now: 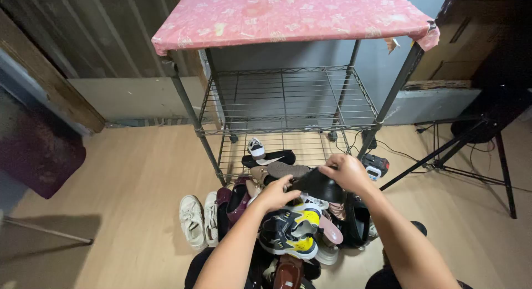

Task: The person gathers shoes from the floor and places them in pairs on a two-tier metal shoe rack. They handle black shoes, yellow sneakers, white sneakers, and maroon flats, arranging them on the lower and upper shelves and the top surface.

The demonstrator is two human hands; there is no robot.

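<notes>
Looking down from the head cam, far left there's a dark reddish mat (36, 156) on the wood floor (133, 195), nothing near it. Moving in, a pair of off-white sneakers (198, 218) sits at the left edge of a big shoe pile (288, 239), which spills out from the bottom of a wire rack (288, 100) with a pink patterned cover (288, 14) on top.

My left hand (275, 193) is closed on the near end of a black shoe (318, 183), fingers pinching its edge. The shoe is up in the air above the pile, just in front of the rack's lower shelf, not touching anything below it. Right under it there's a chunky yellow, black and white sneaker (291, 231).

My right hand (349, 171) is wrapped over the far end of the same shoe, so both hands are gripping it, one per end.

My guess on handling: it looks light and fairly floppy, flat-ish with a smooth dark surface, so it'll bend if held by one tip. The two-ended grip seems right; pinching the sole edge or heel would be steadiest.

Right of that, a small red and black gadget (377, 166) lies on the floor, then a black tripod stand (476, 139) well apart.
</notes>
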